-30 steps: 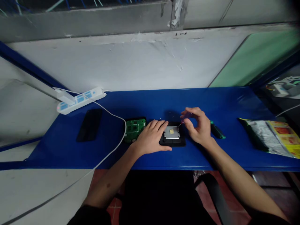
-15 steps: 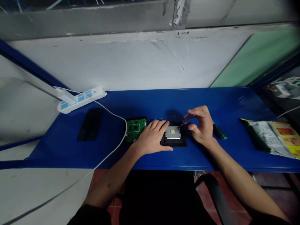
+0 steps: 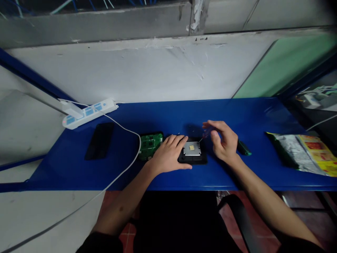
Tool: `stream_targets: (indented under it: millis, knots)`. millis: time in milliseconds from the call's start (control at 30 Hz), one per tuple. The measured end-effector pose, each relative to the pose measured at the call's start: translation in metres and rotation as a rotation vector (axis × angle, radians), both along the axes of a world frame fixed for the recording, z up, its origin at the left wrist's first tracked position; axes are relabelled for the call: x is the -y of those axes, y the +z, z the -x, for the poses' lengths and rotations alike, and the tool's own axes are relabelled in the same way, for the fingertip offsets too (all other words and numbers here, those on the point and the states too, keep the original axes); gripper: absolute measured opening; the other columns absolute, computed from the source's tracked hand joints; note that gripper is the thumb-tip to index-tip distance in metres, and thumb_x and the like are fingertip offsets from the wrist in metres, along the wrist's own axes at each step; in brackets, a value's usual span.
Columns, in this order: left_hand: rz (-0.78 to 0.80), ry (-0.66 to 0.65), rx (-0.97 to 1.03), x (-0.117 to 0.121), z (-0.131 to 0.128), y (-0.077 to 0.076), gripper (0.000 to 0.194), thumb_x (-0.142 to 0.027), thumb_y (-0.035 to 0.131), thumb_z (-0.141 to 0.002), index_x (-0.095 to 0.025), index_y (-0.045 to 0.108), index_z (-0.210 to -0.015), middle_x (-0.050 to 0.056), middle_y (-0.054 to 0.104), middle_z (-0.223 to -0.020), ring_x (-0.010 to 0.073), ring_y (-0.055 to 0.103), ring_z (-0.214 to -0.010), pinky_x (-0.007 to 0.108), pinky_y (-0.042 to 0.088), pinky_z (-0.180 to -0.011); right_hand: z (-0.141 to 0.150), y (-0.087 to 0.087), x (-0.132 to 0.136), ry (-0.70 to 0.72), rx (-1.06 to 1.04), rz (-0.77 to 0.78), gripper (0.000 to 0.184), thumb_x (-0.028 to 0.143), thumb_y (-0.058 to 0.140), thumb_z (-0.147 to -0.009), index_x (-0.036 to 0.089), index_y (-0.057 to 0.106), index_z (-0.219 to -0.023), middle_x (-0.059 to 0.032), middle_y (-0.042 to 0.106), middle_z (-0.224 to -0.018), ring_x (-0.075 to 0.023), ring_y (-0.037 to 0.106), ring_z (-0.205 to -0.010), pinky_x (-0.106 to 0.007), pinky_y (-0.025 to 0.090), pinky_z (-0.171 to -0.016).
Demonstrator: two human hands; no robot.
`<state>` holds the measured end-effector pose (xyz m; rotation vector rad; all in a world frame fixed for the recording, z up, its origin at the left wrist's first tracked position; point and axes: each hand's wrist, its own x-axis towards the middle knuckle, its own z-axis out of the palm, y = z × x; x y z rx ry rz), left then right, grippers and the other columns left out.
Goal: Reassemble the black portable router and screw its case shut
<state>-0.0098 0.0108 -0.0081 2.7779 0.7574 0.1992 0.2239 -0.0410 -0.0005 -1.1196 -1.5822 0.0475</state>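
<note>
My left hand [image 3: 168,153] lies over the left part of a black device housing [image 3: 200,161], fingers toward its far edge and thumb along the near one. Set in the housing is a silver metal plate [image 3: 188,151] with a small beige square pad [image 3: 191,147] on it. My right hand [image 3: 223,140] holds a small screwdriver [image 3: 206,133] by its see-through purplish handle. Its thin shaft slants down to the plate's far right corner; the exact tip contact is too small to make out. Left of my left hand sits a green circuit board [image 3: 150,144], partly hidden by that hand.
A green-and-black tool handle [image 3: 244,148] lies right of my right hand. Farther right is a shiny yellow-and-silver packet [image 3: 302,153]. On the left are a black phone-like slab [image 3: 99,141] and a white power strip [image 3: 91,113]. A white cable [image 3: 123,172] crosses the blue table [image 3: 168,116].
The view has shifted slightly. My right hand has turned a little at the screwdriver, with its fingers changing position around the handle. My left hand stays on the housing.
</note>
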Motion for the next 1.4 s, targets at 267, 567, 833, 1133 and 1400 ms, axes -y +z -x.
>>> stream_targets:
  millis: [267, 567, 833, 1133, 1400]
  knots:
    - [0.017, -0.004, 0.013, 0.000, 0.000, 0.000, 0.108, -0.081, 0.066, -0.078, -0.013, 0.032, -0.156, 0.017, 0.047, -0.153, 0.0370, 0.045, -0.136, 0.052, 0.035, -0.117, -0.003, 0.001, -0.003, -0.098, 0.140, -0.102, 0.032, 0.033, 0.071, -0.092, 0.029, 0.065, -0.123, -0.0044, 0.067, -0.089, -0.0214, 0.066, -0.081, -0.039, 0.058, -0.069]
    - [0.007, -0.005, 0.006, 0.000, 0.000, 0.000, 0.110, -0.083, 0.064, -0.078, -0.011, 0.033, -0.155, 0.018, 0.047, -0.153, 0.0361, 0.044, -0.136, 0.051, 0.034, -0.119, 0.002, -0.004, 0.000, -0.009, -0.014, -0.004, 0.039, 0.017, 0.049, -0.100, 0.029, 0.057, -0.136, -0.0080, 0.071, -0.110, -0.0194, 0.073, -0.087, -0.039, 0.061, -0.073]
    - [0.026, -0.006, 0.019, 0.000, 0.001, 0.000, 0.107, -0.082, 0.063, -0.079, -0.016, 0.030, -0.157, 0.016, 0.045, -0.154, 0.0377, 0.044, -0.138, 0.053, 0.035, -0.117, -0.002, -0.007, -0.003, -0.024, 0.029, -0.011, 0.034, 0.029, 0.058, -0.098, 0.028, 0.058, -0.132, -0.0072, 0.064, -0.105, -0.0195, 0.069, -0.080, -0.039, 0.060, -0.065]
    - [0.015, -0.006, 0.014, -0.001, 0.001, -0.001, 0.108, -0.083, 0.064, -0.078, -0.015, 0.031, -0.156, 0.016, 0.045, -0.154, 0.0368, 0.044, -0.138, 0.052, 0.033, -0.118, -0.006, -0.009, -0.004, -0.062, 0.071, -0.032, 0.036, 0.030, 0.068, -0.093, 0.029, 0.061, -0.129, -0.0061, 0.062, -0.102, -0.0202, 0.065, -0.081, -0.040, 0.058, -0.068]
    - [0.023, -0.012, 0.008, -0.001, 0.001, 0.000, 0.109, -0.083, 0.065, -0.077, -0.014, 0.032, -0.156, 0.017, 0.046, -0.154, 0.0364, 0.044, -0.137, 0.051, 0.034, -0.119, -0.003, -0.003, -0.004, -0.133, 0.074, -0.048, 0.033, 0.023, 0.067, -0.093, 0.030, 0.062, -0.125, -0.0042, 0.065, -0.095, -0.0189, 0.064, -0.077, -0.037, 0.059, -0.064]
